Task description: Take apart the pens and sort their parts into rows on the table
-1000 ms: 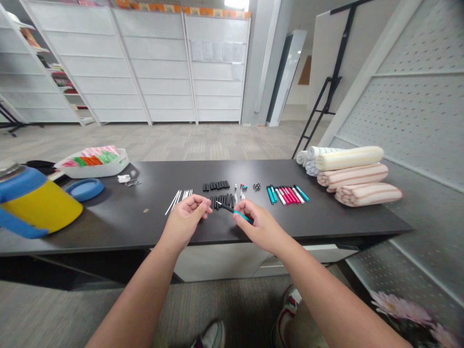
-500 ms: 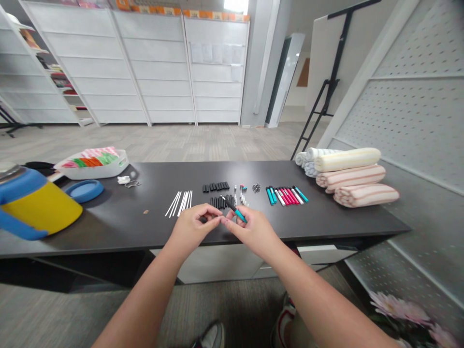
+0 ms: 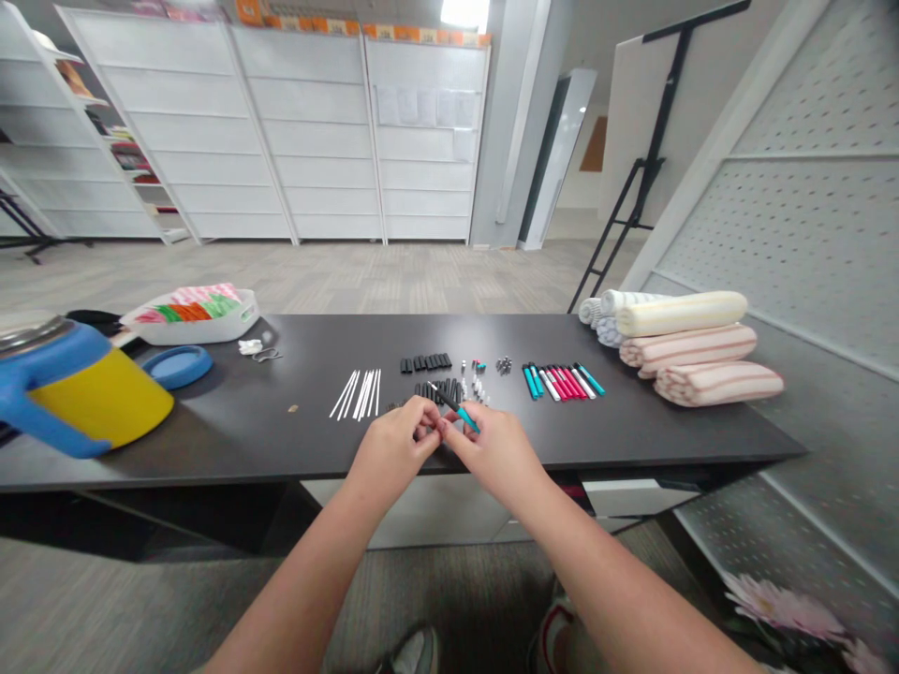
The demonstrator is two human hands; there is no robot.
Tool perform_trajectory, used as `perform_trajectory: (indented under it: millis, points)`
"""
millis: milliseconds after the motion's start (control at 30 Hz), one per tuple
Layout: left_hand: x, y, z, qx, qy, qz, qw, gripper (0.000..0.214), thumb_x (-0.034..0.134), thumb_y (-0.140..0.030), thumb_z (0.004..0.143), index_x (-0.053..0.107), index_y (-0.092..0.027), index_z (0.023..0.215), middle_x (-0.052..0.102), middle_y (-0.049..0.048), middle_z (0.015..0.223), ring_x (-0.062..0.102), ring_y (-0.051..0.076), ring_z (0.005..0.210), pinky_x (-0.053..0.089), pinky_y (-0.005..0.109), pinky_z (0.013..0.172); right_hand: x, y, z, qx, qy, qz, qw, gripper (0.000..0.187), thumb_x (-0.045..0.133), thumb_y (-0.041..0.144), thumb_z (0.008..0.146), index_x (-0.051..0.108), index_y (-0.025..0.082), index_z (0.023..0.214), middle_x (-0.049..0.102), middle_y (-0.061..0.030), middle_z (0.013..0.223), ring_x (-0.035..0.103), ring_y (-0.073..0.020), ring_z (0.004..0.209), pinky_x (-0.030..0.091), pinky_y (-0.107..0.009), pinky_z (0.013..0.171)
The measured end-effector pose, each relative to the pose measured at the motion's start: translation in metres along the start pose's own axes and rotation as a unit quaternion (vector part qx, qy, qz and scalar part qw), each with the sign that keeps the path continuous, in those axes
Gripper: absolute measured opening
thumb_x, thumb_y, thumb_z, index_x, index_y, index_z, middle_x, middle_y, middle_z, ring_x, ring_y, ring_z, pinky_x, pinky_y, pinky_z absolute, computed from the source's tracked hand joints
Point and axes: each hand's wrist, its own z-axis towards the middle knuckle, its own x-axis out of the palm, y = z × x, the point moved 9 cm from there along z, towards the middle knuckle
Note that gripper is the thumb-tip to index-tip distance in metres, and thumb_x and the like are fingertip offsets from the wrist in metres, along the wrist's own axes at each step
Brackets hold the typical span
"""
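My right hand (image 3: 497, 452) is shut on a teal and black marker pen (image 3: 456, 413), which slants up and left from its fingertips. My left hand (image 3: 393, 446) is curled and touches the right hand's fingertips just below the pen. Whatever its fingers pinch is hidden. Close behind my hands lies a row of black pen barrels (image 3: 439, 391), partly covered. Farther back on the dark table (image 3: 231, 440) are a shorter row of black barrels (image 3: 425, 362), white sticks (image 3: 358, 394), small white parts (image 3: 478, 384), and a row of pink, white and teal markers (image 3: 562, 381).
A blue and yellow tumbler (image 3: 91, 393) stands at the table's left end, beside a blue lid (image 3: 177, 367) and a white tray of coloured cloth (image 3: 189, 318). Rolled striped towels (image 3: 688, 351) are stacked at the right. A pegboard panel (image 3: 793, 253) rises beyond them.
My hands have drawn closer together, with the left fingertips now meeting the right hand's at the pen. The head view has shifted slightly.
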Motion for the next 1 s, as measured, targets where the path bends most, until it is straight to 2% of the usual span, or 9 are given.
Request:
perform_trajectory:
  millis: [100, 200, 300, 367, 467, 533, 633, 1000]
  points:
    - [0.000, -0.005, -0.003, 0.038, -0.011, 0.003, 0.999, 0.022, 0.067, -0.008, 0.089, 0.060, -0.024, 0.103, 0.072, -0.0027, 0.091, 0.069, 0.015, 0.081, 0.048, 0.025, 0.074, -0.002, 0.009, -0.003, -0.037, -0.016, -0.050, 0.998, 0.024, 0.060, 0.037, 0.097, 0.066, 0.021, 0.080, 0.061, 0.0024, 0.061, 0.050, -0.0132, 0.053, 0.029, -0.026, 0.056]
    - [0.001, -0.005, -0.004, 0.045, -0.013, -0.025, 0.999, 0.029, 0.073, -0.015, 0.091, 0.057, -0.025, 0.114, 0.073, -0.0016, 0.098, 0.070, 0.015, 0.083, 0.051, 0.025, 0.073, -0.017, 0.013, -0.001, -0.055, -0.036, -0.099, 0.993, 0.021, 0.059, 0.035, 0.097, 0.069, 0.022, 0.085, 0.065, 0.0009, 0.064, 0.057, -0.0149, 0.056, 0.031, -0.026, 0.058]
    - [0.000, -0.005, -0.004, 0.039, -0.021, -0.026, 0.999, 0.029, 0.077, -0.027, 0.093, 0.057, -0.024, 0.114, 0.071, -0.0029, 0.090, 0.068, 0.015, 0.078, 0.050, 0.024, 0.069, -0.053, 0.002, 0.008, -0.031, -0.091, -0.158, 0.983, 0.026, 0.057, 0.042, 0.100, 0.072, 0.023, 0.091, 0.069, -0.0011, 0.067, 0.064, -0.0176, 0.063, 0.034, -0.027, 0.061]
    - [0.000, -0.008, -0.005, 0.045, -0.023, -0.011, 0.999, 0.023, 0.076, -0.029, 0.094, 0.058, -0.024, 0.108, 0.070, -0.0030, 0.086, 0.067, 0.015, 0.076, 0.050, 0.025, 0.069, -0.080, -0.012, 0.018, -0.006, -0.133, -0.240, 0.962, 0.032, 0.055, 0.047, 0.101, 0.073, 0.022, 0.093, 0.071, -0.0039, 0.070, 0.066, -0.0202, 0.065, 0.033, -0.029, 0.061]
    - [0.001, -0.011, -0.005, 0.056, -0.015, 0.009, 0.998, 0.016, 0.074, -0.029, 0.096, 0.060, -0.023, 0.101, 0.070, -0.0026, 0.084, 0.066, 0.015, 0.077, 0.049, 0.026, 0.070, -0.105, -0.044, 0.037, 0.057, -0.117, -0.351, 0.927, 0.036, 0.051, 0.050, 0.103, 0.074, 0.023, 0.096, 0.075, -0.0082, 0.077, 0.068, -0.0241, 0.069, 0.031, -0.031, 0.060]
    - [0.003, -0.012, -0.005, 0.058, -0.004, 0.023, 0.998, 0.013, 0.071, -0.031, 0.098, 0.061, -0.022, 0.097, 0.070, -0.0019, 0.084, 0.066, 0.016, 0.077, 0.048, 0.027, 0.070, -0.109, -0.065, 0.048, 0.087, -0.072, -0.385, 0.916, 0.037, 0.050, 0.051, 0.103, 0.075, 0.024, 0.099, 0.077, -0.0095, 0.080, 0.069, -0.0257, 0.072, 0.032, -0.031, 0.060]
    - [0.006, -0.013, -0.005, 0.060, 0.017, 0.044, 0.997, 0.017, 0.066, -0.034, 0.102, 0.061, -0.022, 0.092, 0.070, -0.0007, 0.083, 0.065, 0.017, 0.077, 0.046, 0.029, 0.071, -0.109, -0.082, 0.061, 0.100, -0.038, -0.398, 0.911, 0.041, 0.047, 0.052, 0.104, 0.077, 0.024, 0.103, 0.079, -0.0112, 0.089, 0.072, -0.0273, 0.081, 0.037, -0.032, 0.064]
    - [0.011, -0.013, -0.005, 0.070, 0.034, 0.074, 0.994, 0.020, 0.060, -0.034, 0.105, 0.061, -0.021, 0.090, 0.067, 0.0003, 0.079, 0.063, 0.017, 0.075, 0.042, 0.030, 0.071, -0.094, -0.103, 0.075, 0.127, 0.012, -0.404, 0.906, 0.044, 0.046, 0.053, 0.104, 0.080, 0.024, 0.107, 0.080, -0.0144, 0.097, 0.074, -0.0296, 0.090, 0.047, -0.034, 0.074]
